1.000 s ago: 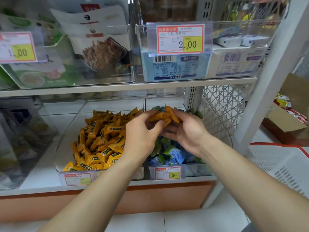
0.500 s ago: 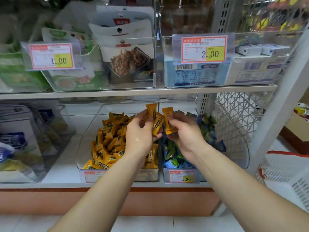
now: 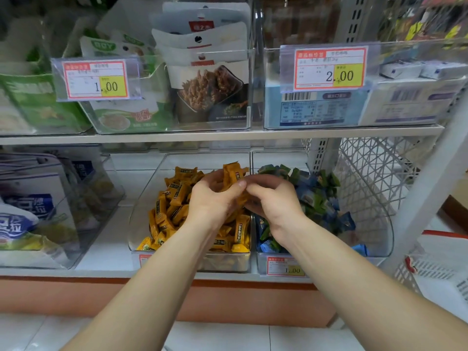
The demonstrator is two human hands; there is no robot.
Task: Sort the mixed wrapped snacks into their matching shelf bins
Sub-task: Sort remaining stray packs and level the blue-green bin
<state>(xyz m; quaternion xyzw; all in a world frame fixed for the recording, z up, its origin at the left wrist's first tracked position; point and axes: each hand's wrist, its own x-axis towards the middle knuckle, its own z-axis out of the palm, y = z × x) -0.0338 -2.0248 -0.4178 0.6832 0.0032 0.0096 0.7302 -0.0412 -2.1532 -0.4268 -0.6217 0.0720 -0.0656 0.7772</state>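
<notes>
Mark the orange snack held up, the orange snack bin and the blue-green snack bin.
held orange snack (image 3: 232, 173), head view, wrapper's upper half.
orange snack bin (image 3: 143, 206), head view, clear left wall.
blue-green snack bin (image 3: 372, 219), head view, clear right wall.

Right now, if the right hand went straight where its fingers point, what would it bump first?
Most likely the left hand, which holds orange snacks. The right hand points leftward at it, and their fingertips look almost touching, though depth is unclear.
</notes>
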